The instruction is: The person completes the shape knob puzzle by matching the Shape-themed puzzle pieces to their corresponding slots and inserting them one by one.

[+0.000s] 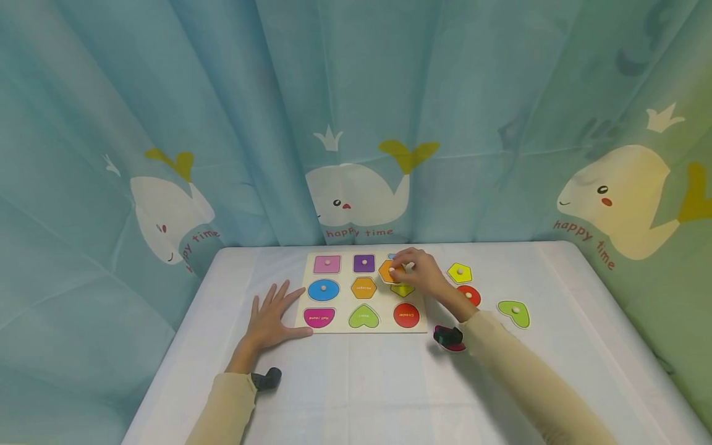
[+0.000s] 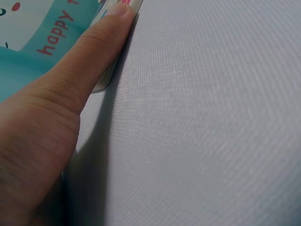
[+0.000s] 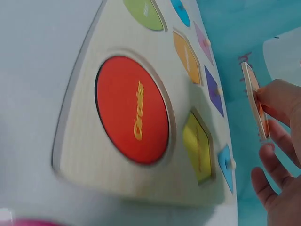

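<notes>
My right hand (image 1: 424, 273) pinches an orange hexagon puzzle piece (image 1: 385, 272) by its knob, raised over the upper right part of a wooden shape board (image 1: 343, 301). In the right wrist view the piece is tilted nearly on edge, apart from the board. Spread fingers of my left hand (image 1: 268, 322) lie along the board's left side, with the thumb touching its near left corner. An orange hexagon recess (image 1: 364, 288) lies in the middle of the board. Beneath the right hand, the yellow pentagon recess (image 3: 197, 148) is partly covered in the head view.
Knobbed pieces sit in the board: pink rectangle (image 1: 327, 267), purple square (image 1: 364, 267), blue oval (image 1: 329, 295), blue triangle (image 3: 225, 165). To the right lie a yellow pentagon (image 1: 460, 279), red circle (image 1: 473, 300), green heart (image 1: 521, 318) and a partly hidden magenta piece (image 1: 457, 348). A curtain (image 1: 473, 123) hangs behind.
</notes>
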Demonstrator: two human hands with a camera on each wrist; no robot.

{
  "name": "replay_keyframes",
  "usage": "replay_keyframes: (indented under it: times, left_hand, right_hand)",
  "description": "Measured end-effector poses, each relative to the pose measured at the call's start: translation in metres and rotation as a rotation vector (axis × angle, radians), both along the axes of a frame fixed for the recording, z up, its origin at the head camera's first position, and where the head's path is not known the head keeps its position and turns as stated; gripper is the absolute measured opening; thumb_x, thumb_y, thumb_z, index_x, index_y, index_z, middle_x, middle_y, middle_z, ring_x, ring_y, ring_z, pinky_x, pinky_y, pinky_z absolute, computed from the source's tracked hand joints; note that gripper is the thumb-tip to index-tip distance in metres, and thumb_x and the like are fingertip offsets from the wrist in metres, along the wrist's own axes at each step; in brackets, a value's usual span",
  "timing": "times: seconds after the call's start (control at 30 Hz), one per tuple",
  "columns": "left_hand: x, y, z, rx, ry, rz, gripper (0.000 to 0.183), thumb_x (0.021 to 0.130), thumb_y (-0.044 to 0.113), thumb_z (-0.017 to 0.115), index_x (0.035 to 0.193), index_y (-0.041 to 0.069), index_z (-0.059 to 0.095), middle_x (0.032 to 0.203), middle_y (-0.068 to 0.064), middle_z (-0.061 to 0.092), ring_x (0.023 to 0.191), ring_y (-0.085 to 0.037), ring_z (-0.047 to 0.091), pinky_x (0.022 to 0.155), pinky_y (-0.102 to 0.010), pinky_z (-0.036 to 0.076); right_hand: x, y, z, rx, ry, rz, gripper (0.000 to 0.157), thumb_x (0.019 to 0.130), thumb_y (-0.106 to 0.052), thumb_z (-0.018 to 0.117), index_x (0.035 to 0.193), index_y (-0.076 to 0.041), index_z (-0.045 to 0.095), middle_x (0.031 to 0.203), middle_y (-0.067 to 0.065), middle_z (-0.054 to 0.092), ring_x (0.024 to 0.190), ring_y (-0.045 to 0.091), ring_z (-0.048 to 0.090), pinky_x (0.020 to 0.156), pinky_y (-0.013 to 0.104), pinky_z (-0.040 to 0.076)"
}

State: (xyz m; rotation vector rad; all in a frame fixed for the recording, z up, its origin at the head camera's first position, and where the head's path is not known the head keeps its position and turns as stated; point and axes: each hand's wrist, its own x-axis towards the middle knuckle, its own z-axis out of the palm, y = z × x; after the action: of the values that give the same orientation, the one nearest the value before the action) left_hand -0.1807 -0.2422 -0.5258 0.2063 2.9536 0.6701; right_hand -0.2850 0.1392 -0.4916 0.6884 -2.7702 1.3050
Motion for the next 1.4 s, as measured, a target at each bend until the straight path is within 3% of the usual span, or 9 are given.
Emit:
replay_keyframes:
  times: [0.47,0.67,1.1,1.4]
  left_hand:
    - [0.0,0.0,0.0,-0.004,-0.007,-0.001,0.105,0.072,0.065,0.081,0.159,0.022,0.04,0.17,-0.017,0.016,0.156,-0.046,0.002,0.117,-0.073,-0.008]
    - [0.0,0.001,-0.001,-0.004,0.002,-0.001,0.105,0.072,0.065,0.081,0.159,0.022,0.04,0.17,-0.017,0.018,0.156,-0.046,0.004,0.116,-0.074,-0.006]
    - [-0.001,0.0,0.003,0.002,-0.007,-0.005,0.104,0.073,0.063,0.081,0.159,0.022,0.04,0.17,-0.017,0.017,0.156,-0.046,0.003,0.117,-0.073,-0.007]
    - [0.0,0.0,0.003,0.012,-0.006,-0.002,0.104,0.073,0.062,0.082,0.159,0.021,0.04,0.17,-0.018,0.017,0.156,-0.046,0.003,0.117,-0.073,-0.008]
  right_hand:
    - [0.004,-0.043,-0.014,-0.091,0.031,0.062,0.006,0.088,-0.01,0.08,0.092,-0.005,0.08,0.107,0.01,0.073,0.11,0.03,0.063,0.098,0.049,0.053]
    - [0.006,-0.056,-0.023,-0.069,0.081,0.073,0.007,0.085,-0.007,0.081,0.089,-0.002,0.079,0.102,0.01,0.075,0.111,0.032,0.064,0.101,0.05,0.051]
    - [0.009,-0.069,-0.033,0.004,0.027,0.012,0.007,0.087,-0.012,0.081,0.089,-0.006,0.08,0.109,0.01,0.072,0.116,0.031,0.061,0.11,0.052,0.038]
    - [0.012,-0.072,-0.037,0.071,0.047,-0.02,0.005,0.087,-0.016,0.083,0.089,-0.011,0.081,0.111,0.008,0.071,0.114,0.03,0.056,0.102,0.053,0.04]
